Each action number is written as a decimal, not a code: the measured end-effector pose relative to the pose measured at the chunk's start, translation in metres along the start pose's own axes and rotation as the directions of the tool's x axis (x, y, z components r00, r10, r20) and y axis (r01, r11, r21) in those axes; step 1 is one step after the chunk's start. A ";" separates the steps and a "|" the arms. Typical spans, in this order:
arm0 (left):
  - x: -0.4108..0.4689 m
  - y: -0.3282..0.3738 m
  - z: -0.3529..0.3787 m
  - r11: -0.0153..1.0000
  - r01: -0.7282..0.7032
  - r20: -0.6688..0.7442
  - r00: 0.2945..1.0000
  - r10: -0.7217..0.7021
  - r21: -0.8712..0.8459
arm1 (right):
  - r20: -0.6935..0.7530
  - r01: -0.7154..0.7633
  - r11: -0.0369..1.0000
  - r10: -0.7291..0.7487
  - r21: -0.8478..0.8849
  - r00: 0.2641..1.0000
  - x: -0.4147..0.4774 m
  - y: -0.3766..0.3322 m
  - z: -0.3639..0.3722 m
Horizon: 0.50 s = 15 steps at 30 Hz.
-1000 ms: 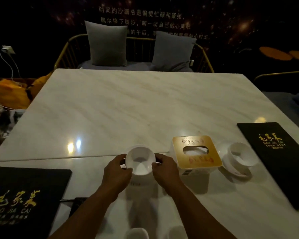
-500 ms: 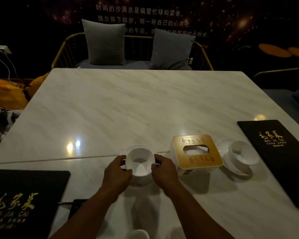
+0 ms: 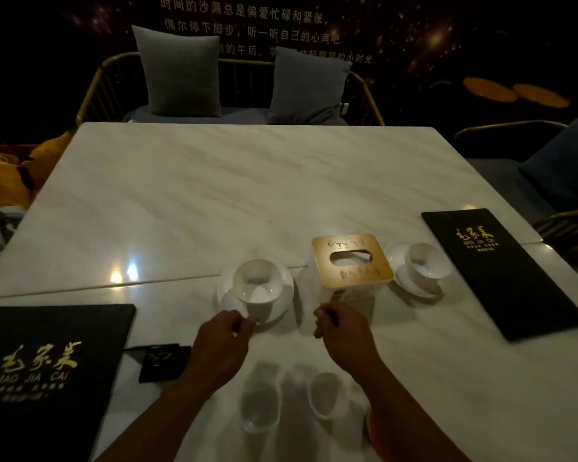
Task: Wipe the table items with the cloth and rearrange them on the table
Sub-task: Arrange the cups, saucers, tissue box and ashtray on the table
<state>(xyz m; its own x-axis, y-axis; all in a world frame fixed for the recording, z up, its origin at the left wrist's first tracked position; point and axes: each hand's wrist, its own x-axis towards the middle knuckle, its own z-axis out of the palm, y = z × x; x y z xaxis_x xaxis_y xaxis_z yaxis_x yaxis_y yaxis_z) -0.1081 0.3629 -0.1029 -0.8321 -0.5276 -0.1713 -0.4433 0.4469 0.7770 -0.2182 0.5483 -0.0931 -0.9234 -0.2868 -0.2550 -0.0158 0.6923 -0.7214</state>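
Note:
A white bowl (image 3: 256, 283) stands on a white saucer (image 3: 286, 296) near the middle of the marble table (image 3: 214, 195). My left hand (image 3: 221, 341) is just in front of it, fingers curled, with the fingertips at the saucer's near rim. My right hand (image 3: 344, 335) is curled too and holds nothing, next to the front of the tissue box with a gold lid (image 3: 351, 261). A second bowl on a saucer (image 3: 422, 266) sits right of the box. No cloth is clearly visible.
Black menus lie at the left (image 3: 47, 371) and right (image 3: 501, 271). Two glasses (image 3: 259, 408) (image 3: 327, 395) stand close to me between my forearms. A small black card (image 3: 162, 361) lies beside the left menu. A bench with grey cushions (image 3: 177, 71) is beyond the far edge.
Both hands have let go of the bowl and drawn back toward me. The bowl now rests on its saucer. The view has tilted down, showing the two glasses.

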 end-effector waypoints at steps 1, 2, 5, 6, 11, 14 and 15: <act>-0.010 0.000 -0.002 1.000 -0.024 0.082 0.996 0.022 0.018 | -0.004 0.009 1.000 -0.010 -0.028 1.000 -0.011 0.008 -0.004; -0.019 -0.001 -0.003 0.998 -0.046 0.174 0.984 0.036 0.052 | 0.009 0.023 0.996 -0.022 -0.087 1.000 -0.023 0.014 -0.008; -0.046 -0.013 -0.004 0.953 -0.127 0.459 0.888 -0.013 0.275 | 0.121 0.012 0.962 0.021 -0.271 0.992 -0.061 0.035 -0.012; -0.053 -0.017 -0.002 0.928 -0.162 0.515 0.857 -0.037 0.336 | 0.138 -0.015 0.955 0.058 -0.296 0.989 -0.073 0.040 -0.011; -0.079 -0.037 0.016 0.914 -0.174 0.443 0.896 -0.007 0.367 | 0.048 -0.102 0.945 0.123 -0.310 0.991 -0.110 0.053 0.012; -0.086 -0.041 0.026 0.932 -0.157 0.291 0.955 0.058 0.327 | -0.045 -0.145 0.930 0.138 -0.338 0.989 -0.114 0.056 0.027; -0.086 -0.040 0.027 0.940 -0.139 0.258 0.965 0.057 0.313 | -0.065 -0.141 0.923 0.126 -0.358 0.990 -0.113 0.058 0.030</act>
<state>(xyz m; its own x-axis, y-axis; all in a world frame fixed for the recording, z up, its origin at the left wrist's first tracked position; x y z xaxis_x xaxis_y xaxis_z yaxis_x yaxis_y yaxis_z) -0.0278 0.4101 -0.1359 -0.9137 -0.2973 -0.2771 -0.4052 0.7192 0.5644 -0.1035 0.6007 -0.1255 -0.9412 -0.1535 -0.3011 -0.0217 0.9166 -0.3993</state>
